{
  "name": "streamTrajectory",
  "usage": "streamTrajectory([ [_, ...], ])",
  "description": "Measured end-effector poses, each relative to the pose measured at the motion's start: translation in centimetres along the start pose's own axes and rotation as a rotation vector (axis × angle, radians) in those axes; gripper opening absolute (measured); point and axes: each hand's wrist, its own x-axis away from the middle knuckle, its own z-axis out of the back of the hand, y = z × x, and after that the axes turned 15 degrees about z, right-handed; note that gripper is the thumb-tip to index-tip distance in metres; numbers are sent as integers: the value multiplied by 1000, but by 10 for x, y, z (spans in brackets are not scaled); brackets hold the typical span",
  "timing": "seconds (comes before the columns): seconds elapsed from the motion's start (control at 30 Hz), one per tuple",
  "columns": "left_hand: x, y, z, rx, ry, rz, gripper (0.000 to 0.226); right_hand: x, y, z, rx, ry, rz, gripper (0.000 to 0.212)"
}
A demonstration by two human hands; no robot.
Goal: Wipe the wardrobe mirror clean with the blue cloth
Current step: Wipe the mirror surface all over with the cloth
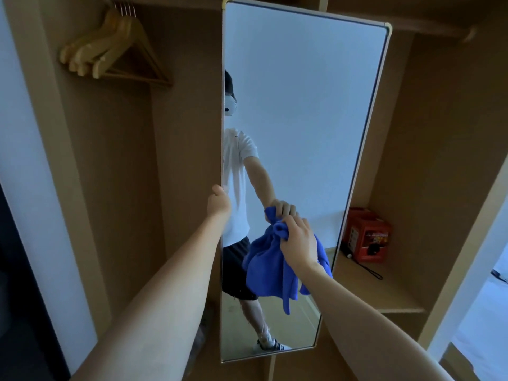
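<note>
Mirror glass (302,111) fills the middle of the view, a tall framed panel standing inside a wooden wardrobe (439,133). The right hand (298,243) has its grip clamped on the blue cloth (270,273), bunching the upper part in the fingers and pressing it to the lower half of the glass; the rest of the cloth hangs loose below the grip, one corner trailing furthest down. The left hand (219,202) sits to the left of that grip and a little higher, its fingers curled over the mirror's left edge — closed on the frame, thumb side toward the camera. Both forearms are bare.

In the glass above the cloth grip, the reflection shows a person in a white shirt and dark shorts, the reflected hand meeting the real one at the cloth.

Up and far left of both grips, wooden hangers (110,50) hang from a rail. To the right of the cloth grip, beyond the mirror's edge, a red box (367,237) sits on a wardrobe shelf (384,292) — a black cord trails from it.
</note>
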Motion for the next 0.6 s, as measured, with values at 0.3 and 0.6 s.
streamTrajectory([
  [0.3, -8, 5, 0, 1, -10, -2, 51, -73, -9, 62, -16, 341, -7, 17],
  [0.6, -9, 3, -5, 17, -33, 8, 53, 1, 32, 10, 150, -58, -9, 25],
])
